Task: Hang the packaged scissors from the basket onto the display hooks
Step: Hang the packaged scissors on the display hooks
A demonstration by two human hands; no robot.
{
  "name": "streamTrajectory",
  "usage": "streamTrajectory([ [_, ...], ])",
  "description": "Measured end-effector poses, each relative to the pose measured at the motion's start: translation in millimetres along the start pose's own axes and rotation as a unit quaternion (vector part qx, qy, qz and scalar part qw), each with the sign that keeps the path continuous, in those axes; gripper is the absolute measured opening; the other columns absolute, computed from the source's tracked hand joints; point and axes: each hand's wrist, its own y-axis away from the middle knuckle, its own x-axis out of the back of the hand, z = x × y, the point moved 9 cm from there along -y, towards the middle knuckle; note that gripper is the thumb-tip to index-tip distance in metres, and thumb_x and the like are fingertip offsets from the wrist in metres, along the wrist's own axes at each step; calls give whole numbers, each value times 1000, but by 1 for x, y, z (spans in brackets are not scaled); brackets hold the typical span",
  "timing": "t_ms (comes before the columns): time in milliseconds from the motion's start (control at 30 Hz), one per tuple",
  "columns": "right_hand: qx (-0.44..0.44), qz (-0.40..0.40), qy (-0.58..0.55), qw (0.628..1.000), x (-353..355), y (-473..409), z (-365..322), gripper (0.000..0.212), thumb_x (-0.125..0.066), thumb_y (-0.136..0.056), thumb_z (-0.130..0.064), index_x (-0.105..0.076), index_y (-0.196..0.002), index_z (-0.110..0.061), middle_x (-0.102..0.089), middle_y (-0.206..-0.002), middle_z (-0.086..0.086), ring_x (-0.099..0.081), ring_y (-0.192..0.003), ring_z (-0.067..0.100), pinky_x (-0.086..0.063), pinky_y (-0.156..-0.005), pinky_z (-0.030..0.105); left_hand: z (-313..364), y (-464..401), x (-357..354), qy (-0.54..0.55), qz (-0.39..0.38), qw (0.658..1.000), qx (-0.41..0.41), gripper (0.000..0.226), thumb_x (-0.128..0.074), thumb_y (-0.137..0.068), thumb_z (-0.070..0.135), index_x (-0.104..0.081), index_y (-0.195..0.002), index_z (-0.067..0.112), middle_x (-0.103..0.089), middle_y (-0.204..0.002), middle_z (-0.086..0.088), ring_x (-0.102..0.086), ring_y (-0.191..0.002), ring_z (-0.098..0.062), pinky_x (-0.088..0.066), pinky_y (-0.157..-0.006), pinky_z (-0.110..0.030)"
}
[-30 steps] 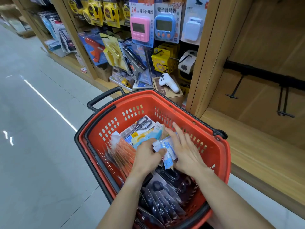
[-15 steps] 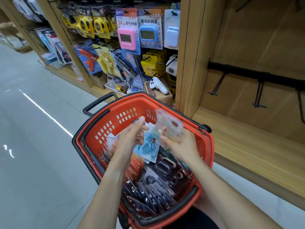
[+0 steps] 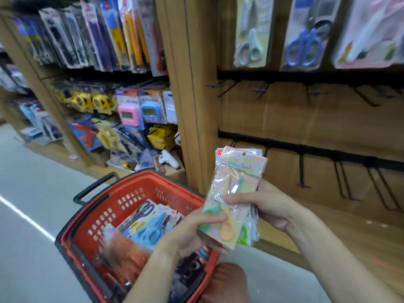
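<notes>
While the wooden display panel [image 3: 295, 123] filled the right side, its two black rails carried bare display hooks [image 3: 302, 171] below a top row of hung scissor packs [image 3: 303, 33]. Lower left stood the red basket [image 3: 105, 217], with more packaged scissors [image 3: 150, 228] lying loose inside, a blue-handled pair uppermost. Both forearms reached forward from the bottom edge, raised above the basket's right rim. Between them, a small stack of packaged scissors [image 3: 236, 193] stood nearly upright, tilted slightly right, in front of the lower rail and clear of any hook. On the stack's right side, the right hand [image 3: 269, 206] gripped it, thumb laid across the front pack and fingers curled behind. At the lower left corner, the left hand [image 3: 194, 232] pinched the front pack, thumb on its face, fingers bent beneath.
</notes>
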Motion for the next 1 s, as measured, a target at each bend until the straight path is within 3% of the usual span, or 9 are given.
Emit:
streamTrajectory([
  [100, 50, 103, 16, 993, 48, 31, -21, 66, -93, -65, -16, -67, -125, -10, -78, -114, 11, -73, -109, 36, -57, -96, 55, 10, -14, -59, 57, -27, 998, -23, 34, -79, -74, 23, -83, -107, 15, -77, -95, -13, -75, -76, -27, -63, -56, -37],
  [167, 80, 181, 11, 980, 79, 58, -32, 79, -99, -63, -15, -59, -130, -13, -79, -112, 6, -75, -106, 28, -60, -92, 50, 16, -27, -92, 61, -35, 997, -34, 38, -76, -81, 19, -78, -119, 13, -76, -108, -17, -75, -85, -31, -64, -61, -39],
  [267, 120, 249, 10, 961, 112, 98, -44, 58, -88, -78, -7, -59, -127, -18, -78, -112, 4, -76, -103, 22, -62, -87, 40, 22, -44, -136, 50, -48, 996, -47, 57, -77, -82, 17, -65, -136, 10, -74, -114, -21, -73, -87, -33, -62, -60, -40],
  [367, 174, 346, 64, 920, 147, 142, -61, 41, -89, -80, -18, -73, -117, -27, -77, -111, -4, -73, -103, 13, -59, -83, 30, 38, -53, -180, 30, -84, 992, -88, 60, -81, -81, 19, -65, -139, 25, -75, -119, -15, -73, -87, -29, -60, -59, -37],
  [433, 200, 389, 50, 898, 169, 171, -69, 37, -89, -79, -12, -75, -112, -21, -79, -105, -2, -75, -98, 14, -58, -77, 25, 46, -62, -210, 17, -114, 988, -104, 59, -83, -82, 20, -66, -137, 32, -74, -125, -13, -73, -88, -28, -62, -59, -36],
  [600, 226, 453, -4, 863, 216, 220, -73, 38, -84, -80, -5, -71, -115, -11, -80, -104, 5, -76, -99, 24, -59, -86, 39, 54, -82, -263, 54, -154, 984, -77, 65, -90, -76, 44, -67, -136, 29, -72, -131, -17, -75, -84, -31, -63, -58, -39],
  [700, 222, 468, -16, 855, 238, 242, -71, 38, -83, -81, -5, -70, -117, -10, -80, -104, 5, -76, -98, 21, -58, -84, 36, 52, -92, -289, 66, -168, 982, -60, 49, -69, -90, 36, -66, -138, 26, -71, -132, -18, -75, -87, -33, -64, -60, -40],
  [800, 218, 473, -16, 853, 253, 258, -73, 33, -80, -84, -3, -72, -115, -11, -80, -105, 4, -75, -98, 20, -58, -77, 28, 51, -96, -310, 53, -170, 982, -63, 47, -64, -90, 33, -66, -136, 27, -74, -129, -16, -75, -85, -31, -63, -57, -38],
  [1000, 233, 486, -7, 842, 275, 284, -97, 37, -78, -87, 1, -69, -119, -14, -79, -107, 6, -75, -102, 29, -61, -89, 48, 73, -95, -348, 37, -179, 980, -85, 36, -67, -88, 31, -74, -123, 28, -77, -121, -15, -76, -84, -34, -64, -54, -37],
])
